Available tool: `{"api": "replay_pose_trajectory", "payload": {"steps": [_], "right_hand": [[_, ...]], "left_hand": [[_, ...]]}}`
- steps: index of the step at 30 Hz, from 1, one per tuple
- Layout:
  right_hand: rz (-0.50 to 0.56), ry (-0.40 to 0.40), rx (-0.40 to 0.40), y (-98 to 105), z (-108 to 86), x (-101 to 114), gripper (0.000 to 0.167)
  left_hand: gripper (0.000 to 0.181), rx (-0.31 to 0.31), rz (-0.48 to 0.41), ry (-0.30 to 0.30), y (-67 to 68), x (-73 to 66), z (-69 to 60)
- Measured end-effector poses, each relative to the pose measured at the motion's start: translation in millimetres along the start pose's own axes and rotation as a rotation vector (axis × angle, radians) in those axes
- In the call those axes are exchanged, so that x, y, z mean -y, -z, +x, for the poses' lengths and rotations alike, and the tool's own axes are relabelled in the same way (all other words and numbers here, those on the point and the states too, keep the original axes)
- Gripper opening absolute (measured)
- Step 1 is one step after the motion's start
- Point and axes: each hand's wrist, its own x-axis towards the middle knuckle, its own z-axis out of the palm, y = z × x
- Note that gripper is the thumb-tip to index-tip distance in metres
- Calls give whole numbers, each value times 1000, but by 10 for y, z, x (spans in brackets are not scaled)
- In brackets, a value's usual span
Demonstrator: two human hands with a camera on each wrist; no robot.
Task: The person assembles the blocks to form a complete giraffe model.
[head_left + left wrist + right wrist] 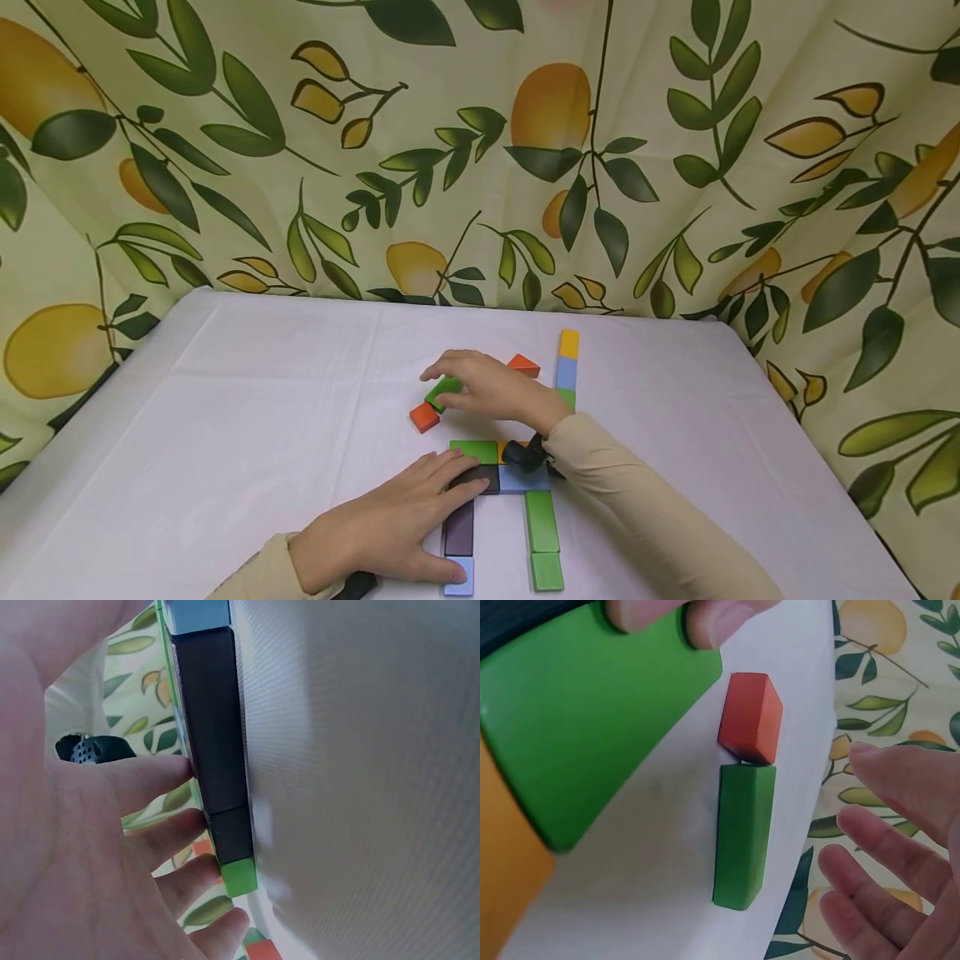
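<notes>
My left hand (397,521) rests on a flat layout of wooden blocks, its fingers spread. Its thumb touches a light blue block (465,588) at the near end, and its fingertips lie by a black block (489,480) and a green block (472,451). Farther out, my right hand (491,387) hovers with loosely bent fingers over a loose green block (442,390). In the right wrist view the fingers (889,844) stand apart from that green block (744,836). A red block (424,417) sits at its end.
An orange-red triangular block (523,365) lies behind the right hand. To its right runs a row of yellow (569,343), blue (567,374) and green (566,400) blocks. Two green blocks (542,521) form the layout's right leg. A patterned curtain (465,167) backs the white table (262,400).
</notes>
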Motion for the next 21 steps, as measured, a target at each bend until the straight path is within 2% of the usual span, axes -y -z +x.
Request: {"api": "replay_pose_trajectory", "payload": {"steps": [13, 21], "right_hand": [[-70, -34, 138, -100, 93, 88, 33], [-107, 2, 161, -135, 113, 88, 34]], "left_hand": [[81, -18, 20, -6, -9, -10, -13], [81, -27, 25, -13, -24, 2, -16]]}}
